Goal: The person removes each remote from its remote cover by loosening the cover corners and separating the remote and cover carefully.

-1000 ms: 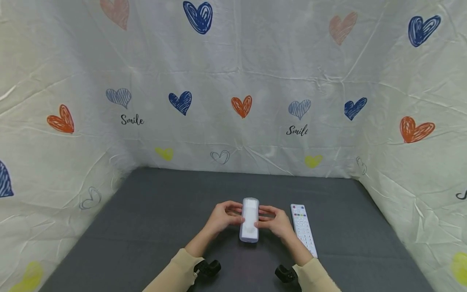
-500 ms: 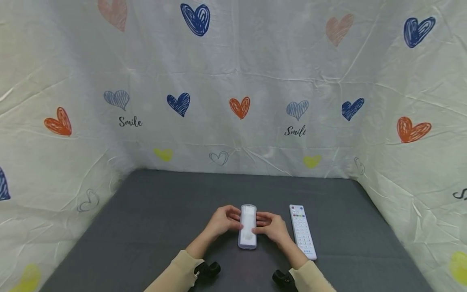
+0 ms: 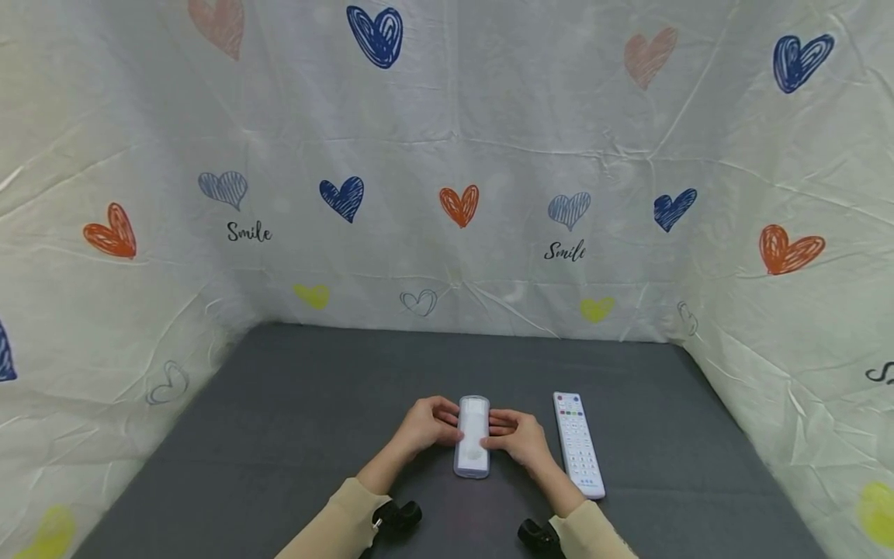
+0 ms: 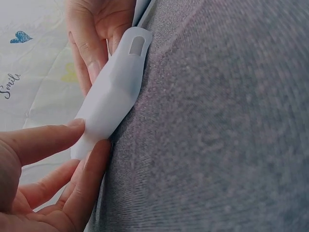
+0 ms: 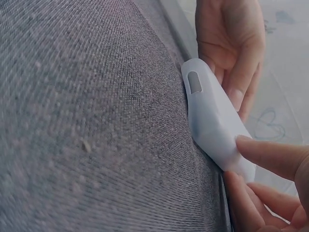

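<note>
A long white plastic case (image 3: 472, 439) with a translucent edge lies on the grey cloth in the head view, lengthwise to the person. Its end carries a small rounded slot, seen in both wrist views. The left hand (image 3: 422, 423) pinches its left side, thumb on the upper edge and fingers low along the side. From the right, the right hand (image 3: 520, 436) holds it the same way. In the left wrist view the case (image 4: 113, 89) bulges at its middle. Close to the right hand lies a white remote control (image 3: 580, 446), buttons up.
Dark grey cloth (image 3: 335, 380) covers the table. White curtains (image 3: 391, 256) printed with hearts and "Smile" stand at the back and both sides. Black wrist cameras (image 3: 396, 515) sit below each hand near the beige sleeves.
Both hands have brought the case down and slightly toward the person, keeping their grip on its sides. Over the last half second it has barely moved. The remote control has stayed put.
</note>
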`<action>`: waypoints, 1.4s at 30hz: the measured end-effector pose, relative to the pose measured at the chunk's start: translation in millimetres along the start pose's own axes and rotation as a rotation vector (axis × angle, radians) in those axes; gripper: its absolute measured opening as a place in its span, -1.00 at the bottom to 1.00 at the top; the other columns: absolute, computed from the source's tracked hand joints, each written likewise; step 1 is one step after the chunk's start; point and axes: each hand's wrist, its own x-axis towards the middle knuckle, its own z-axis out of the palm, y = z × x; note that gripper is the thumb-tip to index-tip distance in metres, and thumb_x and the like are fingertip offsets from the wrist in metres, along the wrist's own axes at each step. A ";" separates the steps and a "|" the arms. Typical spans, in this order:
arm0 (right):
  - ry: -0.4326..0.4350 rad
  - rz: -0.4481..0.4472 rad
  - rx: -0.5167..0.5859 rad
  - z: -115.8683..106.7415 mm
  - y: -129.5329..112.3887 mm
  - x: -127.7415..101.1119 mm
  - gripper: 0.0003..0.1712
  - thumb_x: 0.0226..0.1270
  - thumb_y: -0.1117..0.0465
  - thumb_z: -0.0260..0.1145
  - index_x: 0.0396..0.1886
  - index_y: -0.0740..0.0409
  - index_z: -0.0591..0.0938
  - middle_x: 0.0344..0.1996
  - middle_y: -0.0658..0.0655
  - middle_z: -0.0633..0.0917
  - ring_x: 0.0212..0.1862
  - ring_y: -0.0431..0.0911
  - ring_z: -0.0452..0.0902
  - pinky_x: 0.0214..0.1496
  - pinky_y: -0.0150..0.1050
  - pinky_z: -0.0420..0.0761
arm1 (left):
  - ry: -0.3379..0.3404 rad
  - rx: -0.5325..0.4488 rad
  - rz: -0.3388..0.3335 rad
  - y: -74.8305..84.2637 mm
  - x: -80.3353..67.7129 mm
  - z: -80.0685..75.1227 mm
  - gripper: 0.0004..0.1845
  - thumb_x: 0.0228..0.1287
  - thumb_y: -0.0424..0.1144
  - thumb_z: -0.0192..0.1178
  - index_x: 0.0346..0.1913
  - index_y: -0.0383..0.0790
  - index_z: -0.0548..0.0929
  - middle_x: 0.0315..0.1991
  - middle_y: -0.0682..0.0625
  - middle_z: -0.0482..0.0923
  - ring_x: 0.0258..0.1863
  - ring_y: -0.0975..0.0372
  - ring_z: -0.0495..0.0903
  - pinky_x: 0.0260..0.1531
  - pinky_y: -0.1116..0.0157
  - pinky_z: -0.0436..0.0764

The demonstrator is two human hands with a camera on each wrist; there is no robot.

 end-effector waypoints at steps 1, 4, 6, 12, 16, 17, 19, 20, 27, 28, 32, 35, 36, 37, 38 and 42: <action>-0.003 -0.004 -0.001 -0.2 -2.2 -0.9 -0.37 -0.05 0.44 0.47 0.09 0.51 0.51 -0.03 0.43 0.64 -0.05 0.16 0.65 -0.11 -0.21 0.66 | -0.002 -0.007 -0.003 -0.6 0.3 0.2 -0.52 -0.09 -0.47 0.42 -0.02 -0.43 0.55 -0.25 -0.21 0.60 -0.41 0.20 0.63 -0.38 0.22 0.69; -0.005 -0.012 -0.004 -0.4 -6.3 -2.4 -0.39 -0.05 0.47 0.45 0.07 0.57 0.50 -0.05 0.47 0.63 -0.05 0.23 0.63 -0.12 -0.16 0.67 | -0.001 -0.003 -0.004 -0.7 0.0 0.8 -0.52 -0.10 -0.48 0.43 -0.03 -0.44 0.55 -0.27 -0.21 0.59 -0.46 0.21 0.62 -0.43 0.22 0.68; 0.004 -0.015 -0.021 0.0 -5.3 -2.0 -0.40 -0.05 0.46 0.46 0.06 0.56 0.51 -0.07 0.47 0.64 -0.07 0.23 0.64 -0.13 -0.16 0.67 | -0.002 0.008 -0.005 -0.7 -0.1 1.2 -0.52 -0.11 -0.47 0.43 -0.04 -0.44 0.55 -0.29 -0.21 0.59 -0.49 0.21 0.62 -0.46 0.22 0.68; 0.045 -0.016 -0.061 1.7 6.0 2.5 -0.41 -0.08 0.38 0.52 0.02 0.47 0.57 -0.13 0.36 0.69 -0.14 0.11 0.69 -0.18 -0.25 0.68 | 0.000 0.065 -0.015 1.4 1.2 -0.3 -0.54 -0.11 -0.44 0.45 -0.07 -0.39 0.57 -0.31 -0.19 0.60 -0.52 0.21 0.60 -0.52 0.23 0.67; 0.055 -0.016 -0.053 1.1 8.6 2.6 -0.41 -0.10 0.36 0.53 0.00 0.45 0.59 -0.15 0.35 0.70 -0.16 0.09 0.70 -0.20 -0.25 0.68 | -0.004 0.099 -0.014 2.5 4.8 -2.0 -0.59 -0.09 -0.42 0.45 -0.11 -0.38 0.58 -0.34 -0.16 0.61 -0.52 0.20 0.60 -0.56 0.23 0.66; 0.055 -0.016 -0.052 0.9 8.6 2.4 -0.41 -0.10 0.36 0.53 0.00 0.45 0.59 -0.15 0.35 0.70 -0.16 0.09 0.70 -0.20 -0.25 0.68 | -0.004 0.107 -0.012 2.8 5.9 -2.5 -0.61 -0.08 -0.41 0.45 -0.12 -0.38 0.59 -0.34 -0.15 0.61 -0.52 0.20 0.60 -0.56 0.23 0.66; 0.054 -0.016 -0.050 0.5 8.6 2.2 -0.41 -0.10 0.36 0.53 0.00 0.46 0.59 -0.16 0.36 0.70 -0.16 0.09 0.70 -0.20 -0.25 0.68 | 0.004 0.118 -0.013 3.4 9.0 -3.6 -0.64 -0.06 -0.40 0.44 -0.15 -0.37 0.59 -0.36 -0.13 0.60 -0.53 0.20 0.59 -0.57 0.24 0.66; 0.053 -0.014 -0.048 0.3 8.6 2.2 -0.42 -0.10 0.36 0.54 -0.01 0.46 0.59 -0.16 0.36 0.71 -0.16 0.09 0.70 -0.20 -0.25 0.68 | 0.013 0.120 -0.014 3.9 10.6 -4.0 -0.65 -0.06 -0.40 0.44 -0.16 -0.37 0.60 -0.36 -0.13 0.60 -0.54 0.20 0.59 -0.58 0.24 0.66; 0.041 0.021 -0.033 -1.5 10.9 4.4 -0.43 -0.09 0.33 0.54 -0.01 0.43 0.60 -0.18 0.32 0.72 -0.14 0.04 0.70 -0.17 -0.27 0.67 | 0.072 0.098 0.001 6.1 22.3 -4.6 -0.66 -0.07 -0.42 0.43 -0.17 -0.43 0.61 -0.38 -0.16 0.62 -0.55 0.19 0.63 -0.53 0.23 0.67; 0.039 0.024 -0.029 -2.0 11.0 4.8 -0.43 -0.08 0.33 0.53 0.00 0.42 0.60 -0.18 0.32 0.72 -0.13 0.04 0.70 -0.16 -0.27 0.67 | 0.075 0.092 0.002 6.5 23.9 -4.6 -0.66 -0.06 -0.42 0.43 -0.17 -0.43 0.61 -0.38 -0.16 0.62 -0.55 0.19 0.63 -0.52 0.23 0.68; 0.031 0.029 -0.026 -3.3 11.7 6.1 -0.43 -0.07 0.32 0.53 0.00 0.42 0.60 -0.18 0.30 0.73 -0.12 0.03 0.70 -0.14 -0.26 0.66 | 0.084 0.096 -0.001 7.7 29.4 -4.6 -0.69 -0.04 -0.41 0.42 -0.18 -0.43 0.62 -0.38 -0.16 0.62 -0.52 0.17 0.65 -0.49 0.22 0.68; 0.028 0.031 -0.021 -3.4 12.4 6.4 -0.43 -0.07 0.33 0.53 0.00 0.42 0.60 -0.18 0.30 0.73 -0.13 0.02 0.70 -0.14 -0.26 0.66 | 0.081 0.126 -0.008 7.9 33.6 -4.7 -0.71 -0.02 -0.38 0.42 -0.20 -0.41 0.64 -0.38 -0.14 0.62 -0.51 0.18 0.65 -0.48 0.23 0.68; 0.028 0.030 -0.019 -3.5 12.3 6.2 -0.43 -0.07 0.33 0.53 0.00 0.42 0.60 -0.18 0.30 0.73 -0.13 0.02 0.70 -0.14 -0.26 0.66 | 0.080 0.140 -0.010 8.1 35.0 -4.9 -0.71 -0.02 -0.37 0.41 -0.20 -0.40 0.65 -0.38 -0.14 0.63 -0.51 0.19 0.64 -0.48 0.23 0.68; 0.027 0.028 -0.018 -3.6 12.3 6.2 -0.43 -0.07 0.33 0.53 0.00 0.42 0.60 -0.18 0.30 0.73 -0.13 0.02 0.70 -0.14 -0.26 0.66 | 0.076 0.150 -0.015 8.5 36.6 -5.0 -0.72 -0.01 -0.36 0.41 -0.20 -0.40 0.65 -0.38 -0.13 0.63 -0.51 0.20 0.64 -0.48 0.24 0.68; 0.027 0.026 -0.014 -3.7 12.3 6.1 -0.43 -0.08 0.33 0.53 0.00 0.42 0.60 -0.18 0.30 0.72 -0.13 0.03 0.70 -0.14 -0.26 0.66 | 0.073 0.163 -0.019 8.9 38.1 -5.0 -0.72 -0.01 -0.34 0.42 -0.21 -0.40 0.66 -0.38 -0.13 0.63 -0.52 0.20 0.64 -0.48 0.24 0.68; 0.027 0.026 -0.009 -4.3 11.9 5.5 -0.43 -0.07 0.33 0.53 0.00 0.41 0.60 -0.18 0.30 0.73 -0.13 0.03 0.70 -0.14 -0.26 0.66 | 0.055 0.225 -0.048 11.3 43.5 -4.6 -0.72 0.00 -0.29 0.42 -0.22 -0.38 0.68 -0.37 -0.11 0.62 -0.53 0.22 0.62 -0.48 0.25 0.67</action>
